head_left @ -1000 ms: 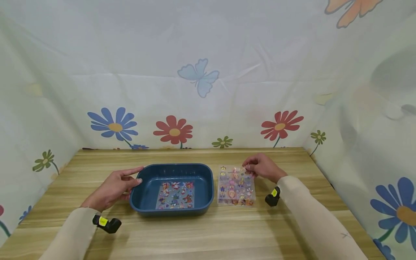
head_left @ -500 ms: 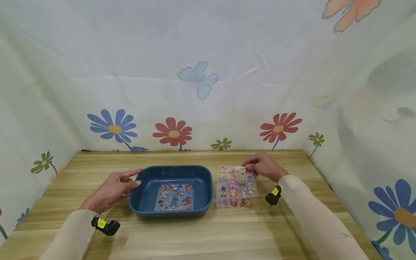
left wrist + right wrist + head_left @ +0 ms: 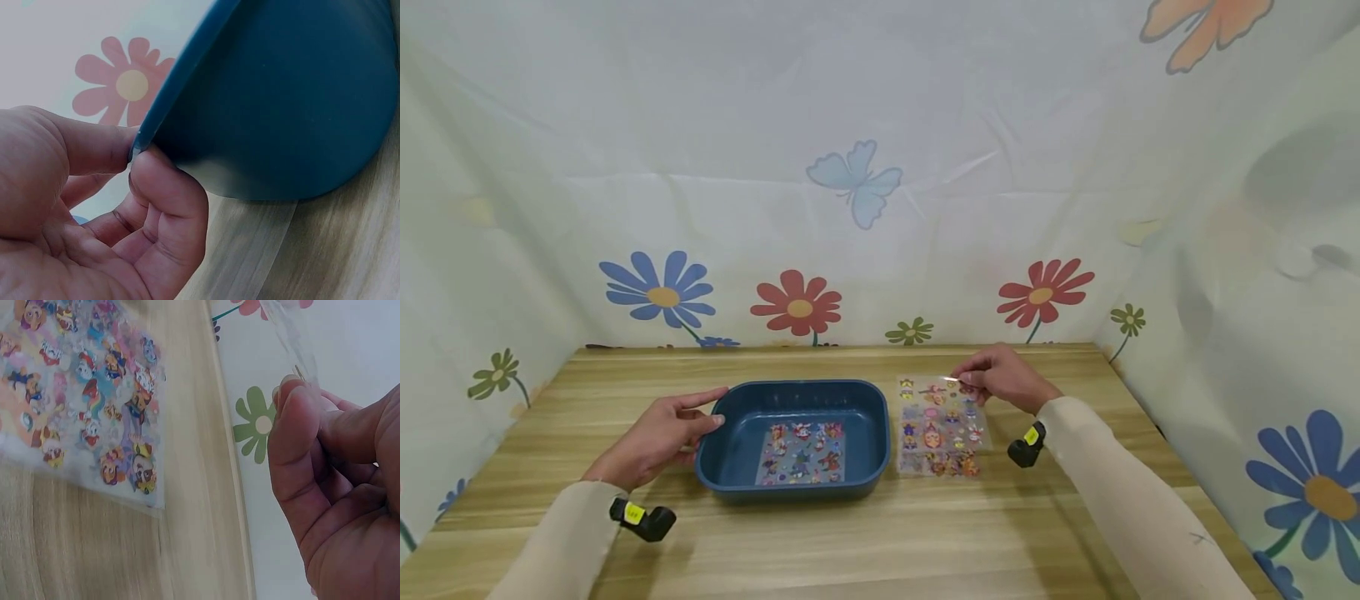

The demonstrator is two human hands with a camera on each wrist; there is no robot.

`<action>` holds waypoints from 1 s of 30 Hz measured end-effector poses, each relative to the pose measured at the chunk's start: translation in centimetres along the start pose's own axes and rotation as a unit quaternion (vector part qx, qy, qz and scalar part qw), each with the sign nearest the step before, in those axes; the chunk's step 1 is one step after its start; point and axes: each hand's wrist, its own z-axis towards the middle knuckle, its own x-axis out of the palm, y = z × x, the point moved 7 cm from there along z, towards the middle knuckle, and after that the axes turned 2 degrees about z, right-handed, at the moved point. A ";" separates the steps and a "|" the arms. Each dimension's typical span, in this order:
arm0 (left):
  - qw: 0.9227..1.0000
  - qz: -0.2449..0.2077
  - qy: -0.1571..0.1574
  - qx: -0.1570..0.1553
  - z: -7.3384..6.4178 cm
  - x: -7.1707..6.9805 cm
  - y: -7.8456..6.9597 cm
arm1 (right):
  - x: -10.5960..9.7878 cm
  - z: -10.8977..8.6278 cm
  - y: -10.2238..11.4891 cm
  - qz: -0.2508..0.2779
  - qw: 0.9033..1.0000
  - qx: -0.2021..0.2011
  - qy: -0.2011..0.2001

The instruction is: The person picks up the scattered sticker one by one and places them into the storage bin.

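My left hand [image 3: 658, 437] pinches the left rim of a dark blue rectangular tub [image 3: 868, 437] between thumb and fingers. Up close in the left wrist view, the tub's wall [image 3: 281, 94] fills the upper right. Flat on the tub's floor lies a clear sheet of colourful cartoon stickers [image 3: 801, 454]. To the right of the tub, my right hand [image 3: 1006, 379] pinches the far right corner of another clear sticker sheet [image 3: 940, 414]. That sheet is raised above a stack of similar sheets [image 3: 936, 465], whose printed figures [image 3: 87, 394] show in the right wrist view.
Everything stands on a wood-grain table [image 3: 820, 550]. A pale cloth backdrop [image 3: 700, 167] with printed flowers and butterflies rises behind and at both sides. Each wrist wears a small black camera [image 3: 1026, 444] with a yellow label.
The pinched sticker sheet has lifted and shifted slightly away from me, so more of the sheets beneath shows at the near edge. My left hand keeps its hold on the tub.
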 end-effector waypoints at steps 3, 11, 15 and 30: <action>1.000 0.004 0.000 0.000 0.0 0.0 0.0 | 0.2 0.1 0.5 0.000 1.000 -0.005 0.003; 1.000 0.006 -0.006 -0.003 0.1 -0.2 -0.1 | 0.9 0.6 1.1 -0.005 1.000 -0.016 0.012; 1.000 -0.003 -0.001 -0.002 0.0 0.0 -0.2 | 1.4 0.9 1.3 -0.001 1.000 -0.019 0.018; 1.000 0.005 -0.005 0.000 -0.2 0.1 -0.3 | 3.4 1.6 2.7 -0.002 0.999 -0.030 0.030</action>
